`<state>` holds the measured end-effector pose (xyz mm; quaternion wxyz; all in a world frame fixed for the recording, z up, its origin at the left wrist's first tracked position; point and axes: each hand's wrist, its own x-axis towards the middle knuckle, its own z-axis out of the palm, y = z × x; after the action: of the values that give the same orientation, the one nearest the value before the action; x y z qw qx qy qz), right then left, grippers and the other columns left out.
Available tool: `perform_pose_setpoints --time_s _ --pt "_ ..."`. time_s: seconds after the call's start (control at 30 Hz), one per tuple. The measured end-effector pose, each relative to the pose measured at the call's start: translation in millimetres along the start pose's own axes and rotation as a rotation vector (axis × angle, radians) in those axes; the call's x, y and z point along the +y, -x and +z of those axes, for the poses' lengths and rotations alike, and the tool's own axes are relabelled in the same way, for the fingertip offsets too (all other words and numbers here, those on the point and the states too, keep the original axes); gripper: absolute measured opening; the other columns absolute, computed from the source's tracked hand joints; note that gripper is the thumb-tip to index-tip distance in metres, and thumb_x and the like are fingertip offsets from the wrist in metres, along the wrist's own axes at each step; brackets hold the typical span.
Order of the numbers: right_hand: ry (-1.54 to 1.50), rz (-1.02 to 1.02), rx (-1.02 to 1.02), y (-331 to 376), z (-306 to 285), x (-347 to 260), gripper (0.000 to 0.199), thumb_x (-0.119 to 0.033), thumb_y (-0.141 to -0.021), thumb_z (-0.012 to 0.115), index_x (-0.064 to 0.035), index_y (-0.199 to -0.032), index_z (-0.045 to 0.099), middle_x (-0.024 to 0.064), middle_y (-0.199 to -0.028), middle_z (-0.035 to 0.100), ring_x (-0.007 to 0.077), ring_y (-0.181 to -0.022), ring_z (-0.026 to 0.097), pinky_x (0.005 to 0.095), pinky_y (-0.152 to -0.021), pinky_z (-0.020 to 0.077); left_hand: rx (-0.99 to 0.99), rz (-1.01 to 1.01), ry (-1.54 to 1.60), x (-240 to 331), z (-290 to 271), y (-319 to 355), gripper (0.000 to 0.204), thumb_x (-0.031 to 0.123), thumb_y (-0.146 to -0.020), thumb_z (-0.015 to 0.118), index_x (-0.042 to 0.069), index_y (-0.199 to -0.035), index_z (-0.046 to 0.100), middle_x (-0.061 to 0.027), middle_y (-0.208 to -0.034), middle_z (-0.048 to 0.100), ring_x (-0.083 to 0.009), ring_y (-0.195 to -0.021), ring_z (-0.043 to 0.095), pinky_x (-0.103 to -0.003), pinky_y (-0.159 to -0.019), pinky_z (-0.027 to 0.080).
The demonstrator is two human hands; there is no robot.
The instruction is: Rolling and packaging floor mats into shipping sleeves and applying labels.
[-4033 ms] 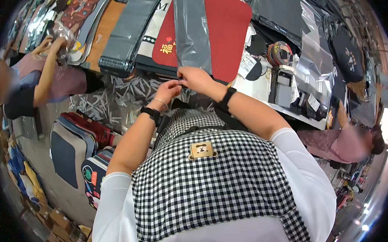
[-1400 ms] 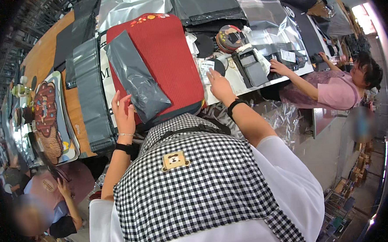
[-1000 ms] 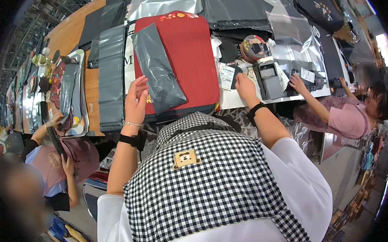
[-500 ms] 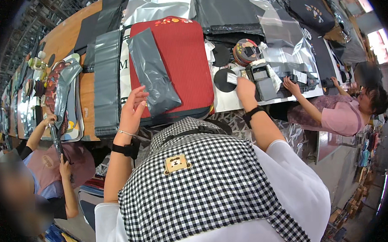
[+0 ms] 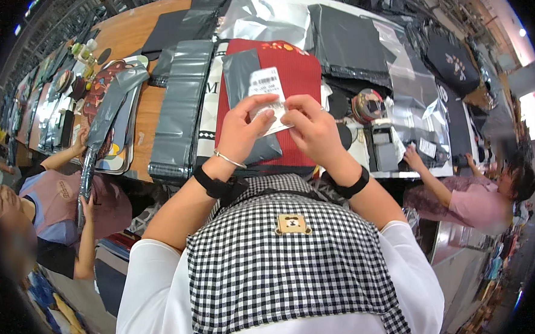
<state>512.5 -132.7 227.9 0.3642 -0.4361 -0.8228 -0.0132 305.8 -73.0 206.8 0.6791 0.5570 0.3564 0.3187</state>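
A white printed label [image 5: 265, 82] is held up between my two hands, over a folded grey plastic bag [image 5: 238, 78]. My left hand [image 5: 247, 129] pinches its lower left part between thumb and fingers. At its right edge, the fingertips of my right hand [image 5: 313, 131] are pinched together on the label. The bag lies on top of a red ribbed mat [image 5: 304, 74] with a floral motif at its far end. My hands hide part of the mat and bag.
A stack of grey plastic bags [image 5: 179, 105] lies left of the mat. To the right are a roll of round stickers [image 5: 368, 105] and a small grey box [image 5: 385, 156]. Co-workers stand at both sides, one on the left handling a long grey package [image 5: 103, 124].
My right hand has come from the right side of the table to the middle, bringing the label. My left hand, open before, now grips the label too. The view has shifted.
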Motion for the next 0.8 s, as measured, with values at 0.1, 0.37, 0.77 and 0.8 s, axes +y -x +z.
perform_pose_setpoints --time_s 0.1,0.37,0.77,0.8 --pt "-0.501 0.532 0.213 -12 6 -17 0.027 0.000 -0.098 0.066 -0.0063 -0.124 0.069 0.0036 -0.103 0.066 0.0138 -0.090 0.068 0.0291 -0.080 0.0550 0.127 0.451 0.007 12 4 10 0.069 -0.002 -0.093 0.073 0.006 -0.158 0.052 -0.0108 -0.137 0.058 -0.0200 -0.133 0.060 -0.033 -0.108 0.055" --pt "-0.921 0.686 -0.092 -7 6 -15 0.014 -0.010 -0.101 0.071 -0.0012 -0.111 0.068 -0.0008 -0.095 0.070 0.0066 -0.084 0.065 0.0241 -0.077 0.0519 0.195 0.586 -0.195 13 -10 23 0.092 -0.006 -0.087 0.076 0.008 -0.168 0.036 -0.0112 -0.147 0.045 -0.0232 -0.142 0.052 -0.037 -0.117 0.051" --pt "-0.997 0.746 -0.098 -16 18 -11 0.008 -0.009 -0.100 0.069 -0.0018 -0.104 0.068 -0.0008 -0.090 0.070 0.0057 -0.083 0.066 0.0227 -0.077 0.0523 0.274 0.594 -0.169 13 -19 29 0.095 -0.005 -0.086 0.078 0.007 -0.169 0.033 -0.0100 -0.145 0.044 -0.0222 -0.143 0.050 -0.038 -0.118 0.049" --pt "-1.000 0.753 -0.094 -17 19 -11 0.008 -0.009 -0.100 0.069 -0.0018 -0.103 0.067 -0.0009 -0.090 0.070 0.0058 -0.084 0.066 0.0227 -0.077 0.0523 0.274 0.591 -0.131 13 -19 28 0.095 -0.005 -0.086 0.078 0.007 -0.169 0.033 -0.0098 -0.146 0.044 -0.0223 -0.143 0.050 -0.038 -0.118 0.049"
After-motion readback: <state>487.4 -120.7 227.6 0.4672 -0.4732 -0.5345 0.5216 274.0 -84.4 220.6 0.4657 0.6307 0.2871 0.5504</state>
